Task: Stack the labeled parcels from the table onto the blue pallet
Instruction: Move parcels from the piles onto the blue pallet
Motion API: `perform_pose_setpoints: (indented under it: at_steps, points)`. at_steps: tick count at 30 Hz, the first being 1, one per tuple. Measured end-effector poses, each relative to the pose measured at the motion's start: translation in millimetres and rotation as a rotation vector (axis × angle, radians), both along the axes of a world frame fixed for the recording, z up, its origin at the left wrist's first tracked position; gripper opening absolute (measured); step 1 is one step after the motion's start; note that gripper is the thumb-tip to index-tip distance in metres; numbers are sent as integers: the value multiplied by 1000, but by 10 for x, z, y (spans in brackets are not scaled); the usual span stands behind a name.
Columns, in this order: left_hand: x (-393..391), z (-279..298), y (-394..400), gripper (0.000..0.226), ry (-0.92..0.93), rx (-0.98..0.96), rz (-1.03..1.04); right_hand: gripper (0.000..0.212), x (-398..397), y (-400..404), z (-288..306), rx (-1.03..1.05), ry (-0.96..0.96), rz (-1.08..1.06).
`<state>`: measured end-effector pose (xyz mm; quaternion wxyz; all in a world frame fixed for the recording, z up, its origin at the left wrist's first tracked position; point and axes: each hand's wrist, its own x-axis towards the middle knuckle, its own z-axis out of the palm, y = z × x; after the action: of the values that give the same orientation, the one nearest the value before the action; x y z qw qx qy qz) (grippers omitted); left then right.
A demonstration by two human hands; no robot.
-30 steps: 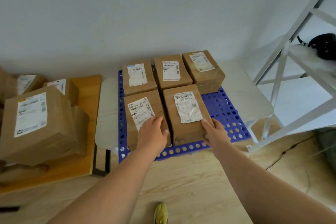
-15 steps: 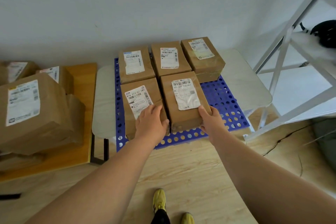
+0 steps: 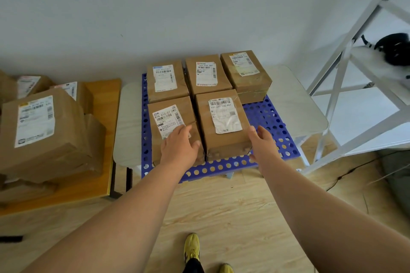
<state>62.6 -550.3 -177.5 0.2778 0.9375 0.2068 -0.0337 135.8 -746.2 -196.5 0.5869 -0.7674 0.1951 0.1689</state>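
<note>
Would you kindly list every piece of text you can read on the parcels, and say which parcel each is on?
"876 C12-07 IW2": label of the front left parcel on the blue pallet.
"031-031-E60-901": label of the front middle parcel.
"107 T04 087": label of the back middle parcel.
Back left parcel, back right parcel and the table parcels: print too blurred to read.

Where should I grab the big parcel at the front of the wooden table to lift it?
Probably by its two long side faces, one hand each, coming from the front. The big parcel sits on other parcels, taller than its neighbours, so its sides look reachable, and its paper wrap looks loose on top.
</note>
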Motion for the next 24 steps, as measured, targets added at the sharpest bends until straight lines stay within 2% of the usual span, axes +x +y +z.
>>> perform_pose_setpoints:
  at_steps: [8,18,24]
  points:
    - [-237,284,12,50,-80,-31,116,48,-167,161,494,-128,-225,83]
    - [-729,959,613,50,-238,-3,340,51,-560,1083,1132,21,-390,439]
    - [-1190,1076,1357,64,-338,-85,661,57,-905,2059,1300,118,-395,666]
